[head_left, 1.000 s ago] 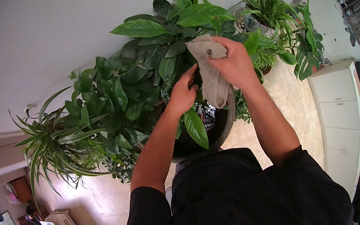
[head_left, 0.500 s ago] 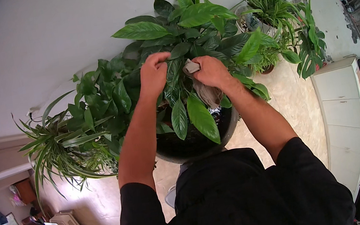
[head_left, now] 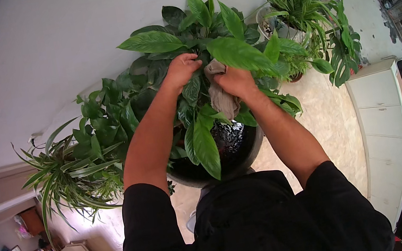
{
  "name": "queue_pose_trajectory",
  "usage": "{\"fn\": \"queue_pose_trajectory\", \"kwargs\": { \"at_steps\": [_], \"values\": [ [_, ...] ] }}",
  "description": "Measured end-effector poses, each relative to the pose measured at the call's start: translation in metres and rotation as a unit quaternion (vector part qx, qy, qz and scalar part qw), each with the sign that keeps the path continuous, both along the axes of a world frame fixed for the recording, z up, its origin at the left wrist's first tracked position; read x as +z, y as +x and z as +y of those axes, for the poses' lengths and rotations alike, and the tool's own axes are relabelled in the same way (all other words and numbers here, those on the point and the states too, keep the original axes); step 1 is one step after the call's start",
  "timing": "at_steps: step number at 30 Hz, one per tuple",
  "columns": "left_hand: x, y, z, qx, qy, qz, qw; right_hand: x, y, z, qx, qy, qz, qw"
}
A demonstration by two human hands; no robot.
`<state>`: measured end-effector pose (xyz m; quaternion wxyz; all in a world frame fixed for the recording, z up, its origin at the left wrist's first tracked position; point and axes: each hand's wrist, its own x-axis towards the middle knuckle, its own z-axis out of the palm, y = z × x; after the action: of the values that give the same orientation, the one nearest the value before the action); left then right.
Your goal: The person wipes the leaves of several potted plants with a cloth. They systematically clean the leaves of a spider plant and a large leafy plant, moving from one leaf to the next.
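Note:
A large leafy plant [head_left: 204,143] with broad glossy green leaves grows out of a dark round pot [head_left: 203,175] in front of me. Among its upper leaves, my left hand [head_left: 183,70] has its fingers curled together; what lies between them, perhaps a leaf or stem, is hidden. Close by on the right, my right hand [head_left: 237,81] grips a crumpled beige cloth [head_left: 224,102], which hangs down over the stems toward the pot. A broad leaf [head_left: 239,53] passes just above my right hand. The dark, shiny inside of the pot shows below the cloth.
A spider plant [head_left: 63,171] and dark-leaved foliage [head_left: 100,118] crowd the left side. More potted plants [head_left: 299,15] stand at the far right by the pale wall [head_left: 67,46]. A white cabinet [head_left: 381,118] lines the right edge, beyond the light floor [head_left: 331,120].
My left hand has moved slightly right and up, its fingers reaching toward the cloth. The right hand has shifted a little down with the cloth, and the leaves around both hands have swung.

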<state>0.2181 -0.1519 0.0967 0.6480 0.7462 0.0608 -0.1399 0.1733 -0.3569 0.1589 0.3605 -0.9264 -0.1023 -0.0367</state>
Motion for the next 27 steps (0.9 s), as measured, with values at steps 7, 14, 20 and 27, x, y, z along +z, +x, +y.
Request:
{"fn": "queue_pose_trajectory", "kwargs": {
  "at_steps": [7,14,20,27],
  "values": [
    [0.004,-0.017,0.003,0.029,0.056,-0.012,0.998,0.011,0.003,-0.019,-0.004,0.031,0.171,0.985],
    [0.049,-0.015,-0.004,-0.12,0.348,-0.118,0.922,-0.002,0.007,-0.024,0.023,0.029,0.096,0.995],
    [0.051,0.002,-0.018,-0.173,0.348,-0.145,0.91,0.005,0.012,-0.023,0.003,0.05,0.161,0.986],
    [0.032,0.008,-0.034,0.024,-0.063,-0.021,0.998,-0.015,0.025,-0.031,0.02,0.088,0.157,0.983]
  ]
}}
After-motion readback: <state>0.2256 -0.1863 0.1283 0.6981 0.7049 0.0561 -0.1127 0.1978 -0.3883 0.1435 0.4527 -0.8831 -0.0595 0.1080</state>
